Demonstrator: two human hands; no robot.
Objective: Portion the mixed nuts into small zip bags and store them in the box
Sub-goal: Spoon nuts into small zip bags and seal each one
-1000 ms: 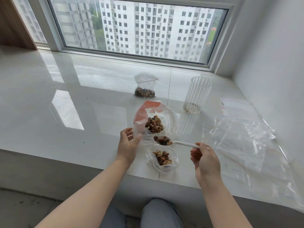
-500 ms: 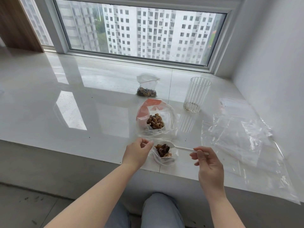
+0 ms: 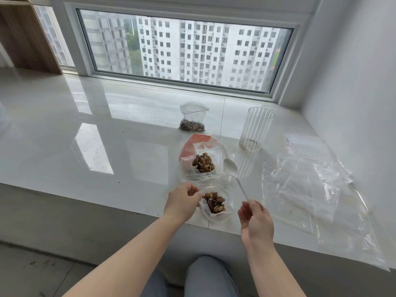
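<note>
A: Two hands are working at the near edge of the sill (image 3: pixel 64 129). Left hand (image 3: pixel 182 200) is pinching the rim of the small zip bag (image 3: pixel 216 205), probably to keep the mouth open and the bag from sliding. Right hand (image 3: pixel 256 221) is gripping the handle end of the white plastic spoon (image 3: pixel 233 174) between thumb and fingertips; the bowl is hanging empty, tilted up over the gap between bags.

B: Nuts, location?

A: Three lots. One is sitting in the held bag, a partial portion by my estimate. One is lying in the large stock bag (image 3: pixel 203 161) just beyond, mouth gaping toward the spoon, which is likely why it is sitting so close. One is resting in the filled zip bag (image 3: pixel 192 118) farther back, standing apart, seemingly set aside as done.

B: Counts?

A: One spoon. One ribbed clear tumbler (image 3: pixel 256 129), upright, right of the stock bag. Empty bags (image 3: pixel 310 185) are lying in an overlapping pile at right; I cannot tell how many. No box is showing, so storage is not yet started.
</note>
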